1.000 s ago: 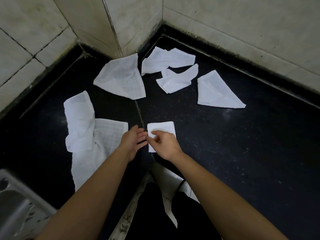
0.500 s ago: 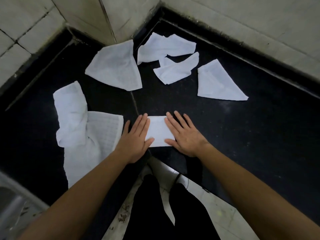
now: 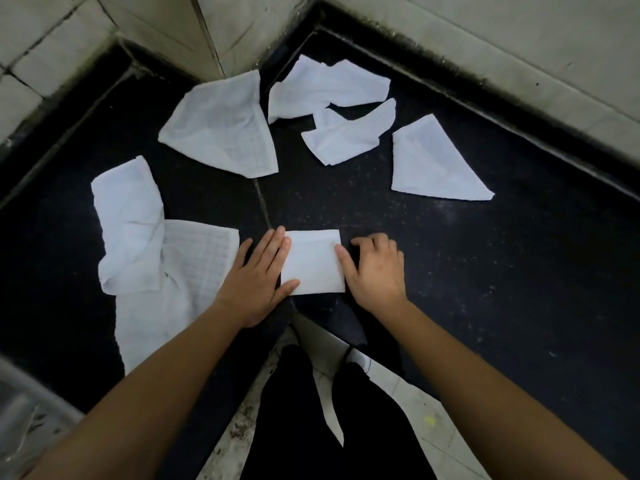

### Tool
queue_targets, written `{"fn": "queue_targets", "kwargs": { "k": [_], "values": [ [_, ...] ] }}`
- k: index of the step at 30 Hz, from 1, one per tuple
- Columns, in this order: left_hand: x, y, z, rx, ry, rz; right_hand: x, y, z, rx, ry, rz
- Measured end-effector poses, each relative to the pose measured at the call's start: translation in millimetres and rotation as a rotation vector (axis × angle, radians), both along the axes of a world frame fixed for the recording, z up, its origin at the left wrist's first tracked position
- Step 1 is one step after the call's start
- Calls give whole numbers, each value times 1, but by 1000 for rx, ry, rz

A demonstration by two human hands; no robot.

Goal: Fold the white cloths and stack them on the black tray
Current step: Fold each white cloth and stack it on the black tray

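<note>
Head view: small folded white cloth [image 3: 313, 261] lies flat on black surface [image 3: 485, 271], right between both hands, near-square, no clear long axis. Left hand [image 3: 258, 271] flat, fingers straight, thumb on its near-left corner. Right hand [image 3: 375, 268] curled at its right edge; cannot tell if pinching. Loose white cloths [image 3: 221, 126] lie farther and left.

Left hand [image 3: 258, 275] and right hand [image 3: 375, 271] join bare forearms [image 3: 166, 362]. Black trousers [image 3: 301, 427] sit below the hands. Footwear [image 3: 358, 360] at the trouser hems looks white, indistinct.
</note>
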State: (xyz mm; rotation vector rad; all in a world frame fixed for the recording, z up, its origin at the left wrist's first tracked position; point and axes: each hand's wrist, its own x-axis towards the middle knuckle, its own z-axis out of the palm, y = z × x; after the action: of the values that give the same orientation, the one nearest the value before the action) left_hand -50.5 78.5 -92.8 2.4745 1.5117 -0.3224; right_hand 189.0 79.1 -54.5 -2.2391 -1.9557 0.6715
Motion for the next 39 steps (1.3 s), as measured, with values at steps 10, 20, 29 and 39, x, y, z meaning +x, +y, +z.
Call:
{"fn": "queue_targets", "kwargs": {
  "k": [10,20,29,39],
  "values": [
    [-1,3,3,-7,-77,18,-12,32,18,-374,190,-183],
    [27,32,76,-430,-1061,1066,6,27,71,-219,943,-589],
    [91,83,143,-1243,-1376,1025,64,14,162,-65,1089,-614],
    [224,15,189,-1401,-1133,662,145,-114,192,95,1072,-830]
  ]
}}
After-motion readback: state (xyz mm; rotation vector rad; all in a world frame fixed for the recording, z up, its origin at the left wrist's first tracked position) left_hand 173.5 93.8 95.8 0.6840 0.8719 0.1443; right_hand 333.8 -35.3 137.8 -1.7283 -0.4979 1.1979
